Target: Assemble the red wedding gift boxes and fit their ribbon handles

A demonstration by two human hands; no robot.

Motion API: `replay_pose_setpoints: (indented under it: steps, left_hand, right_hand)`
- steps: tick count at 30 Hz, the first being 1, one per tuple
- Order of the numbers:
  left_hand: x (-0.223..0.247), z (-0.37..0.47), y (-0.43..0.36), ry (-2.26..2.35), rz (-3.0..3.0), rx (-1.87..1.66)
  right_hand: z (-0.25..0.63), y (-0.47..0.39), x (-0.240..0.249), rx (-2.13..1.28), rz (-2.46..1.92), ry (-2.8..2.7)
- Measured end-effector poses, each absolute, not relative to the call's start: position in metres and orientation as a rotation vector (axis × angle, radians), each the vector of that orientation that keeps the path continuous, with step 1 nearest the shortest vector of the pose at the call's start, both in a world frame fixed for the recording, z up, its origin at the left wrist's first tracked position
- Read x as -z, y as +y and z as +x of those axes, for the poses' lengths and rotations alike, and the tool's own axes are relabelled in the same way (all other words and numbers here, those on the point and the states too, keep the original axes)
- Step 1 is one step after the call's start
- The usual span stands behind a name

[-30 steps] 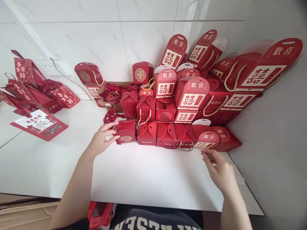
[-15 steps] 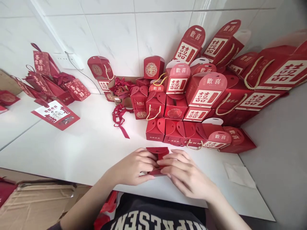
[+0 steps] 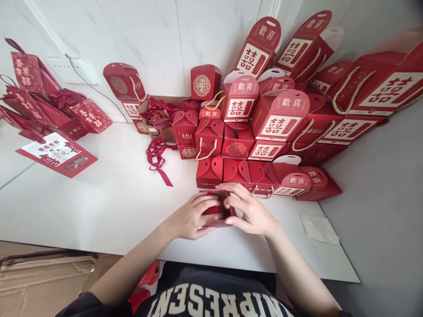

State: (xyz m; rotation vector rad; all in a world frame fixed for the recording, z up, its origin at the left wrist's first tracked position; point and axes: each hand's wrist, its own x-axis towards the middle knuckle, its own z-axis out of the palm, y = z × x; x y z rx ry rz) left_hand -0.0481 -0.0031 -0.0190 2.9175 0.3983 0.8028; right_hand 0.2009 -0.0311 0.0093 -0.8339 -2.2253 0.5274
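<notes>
The left hand's [image 3: 194, 213] fingers bend over the left side of a small red box [image 3: 226, 212], thumb at its near edge. The right hand's [image 3: 249, 211] fingers spread around the right side, holding it — index at the far edge, thumb on the near one. Exact fingertip contact inside is hidden.

The box's top gapes, its interior dark. In the inspector's judgement, steady, light pressure along the folds serves best; the walls look like thin card — likely to crease if squeezed mid-panel.

The box is near the person on the white surface [image 3: 99, 211], just before a row of red boxes [image 3: 236, 171]. Loose ribbon [image 3: 158, 155] lies farther left.
</notes>
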Motion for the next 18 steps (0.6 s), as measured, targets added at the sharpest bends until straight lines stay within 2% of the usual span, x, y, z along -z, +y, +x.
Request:
replay_pose_setpoints:
  steps: [6,18]
  left_hand:
    - [0.045,-0.058,-0.002,0.424,2.886,-1.169]
    - [0.059,-0.057,-0.003,0.369,2.803,-1.413]
  right_hand:
    - [0.211,-0.035,-0.003,-0.559,-0.910,-2.045]
    - [0.203,-0.041,0.008,-0.595,-0.845,-1.970]
